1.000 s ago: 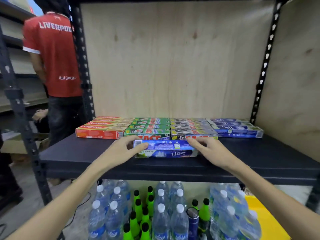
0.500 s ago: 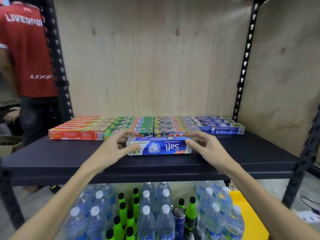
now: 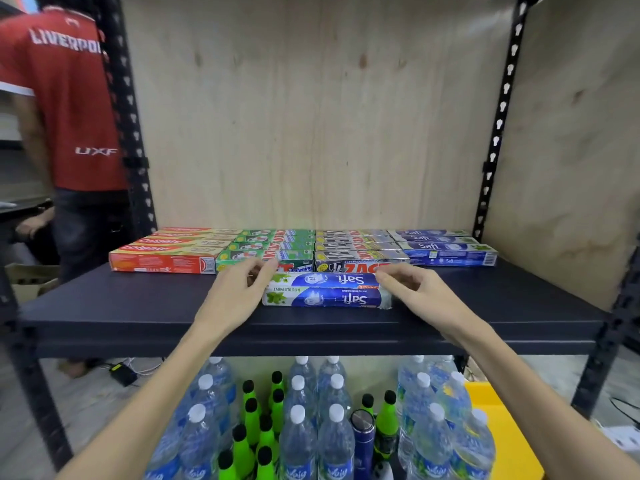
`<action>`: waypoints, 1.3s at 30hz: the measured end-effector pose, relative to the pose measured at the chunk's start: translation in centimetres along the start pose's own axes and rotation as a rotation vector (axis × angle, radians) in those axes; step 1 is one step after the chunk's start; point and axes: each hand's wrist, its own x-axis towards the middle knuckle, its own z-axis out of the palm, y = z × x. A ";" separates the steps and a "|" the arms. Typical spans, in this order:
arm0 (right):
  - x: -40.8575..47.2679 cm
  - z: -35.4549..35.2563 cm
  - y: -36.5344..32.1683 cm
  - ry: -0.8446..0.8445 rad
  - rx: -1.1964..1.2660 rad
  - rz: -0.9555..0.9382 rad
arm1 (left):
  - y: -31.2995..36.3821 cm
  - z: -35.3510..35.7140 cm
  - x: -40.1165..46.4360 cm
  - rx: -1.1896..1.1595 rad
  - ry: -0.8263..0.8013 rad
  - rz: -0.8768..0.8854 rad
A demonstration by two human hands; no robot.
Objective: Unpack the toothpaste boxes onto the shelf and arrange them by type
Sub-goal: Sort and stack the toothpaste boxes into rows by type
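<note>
Two Safi boxes [image 3: 327, 291], perhaps wrapped, between hands

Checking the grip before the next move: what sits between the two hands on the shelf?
In the head view, the blue Safi bundle lies between the left hand and right hand, held at its ends on the dark shelf; nothing else is between them.

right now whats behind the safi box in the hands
Behind the Safi box held by the left hand and right hand: green boxes and grey boxes. Their front faces are partly covered.
</note>
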 end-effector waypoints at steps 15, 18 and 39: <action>-5.1 5.4 -3.8 0.043 -0.099 -0.116 | 3.3 3.6 -10.5 -0.076 0.263 0.019; -5.5 7.7 -4.3 -0.051 -0.043 -0.118 | 4.2 3.7 -11.3 -0.047 0.248 0.009; -0.1 2.9 -2.0 -0.053 -0.418 -0.160 | 0.6 -4.3 -2.7 -0.077 -0.521 0.056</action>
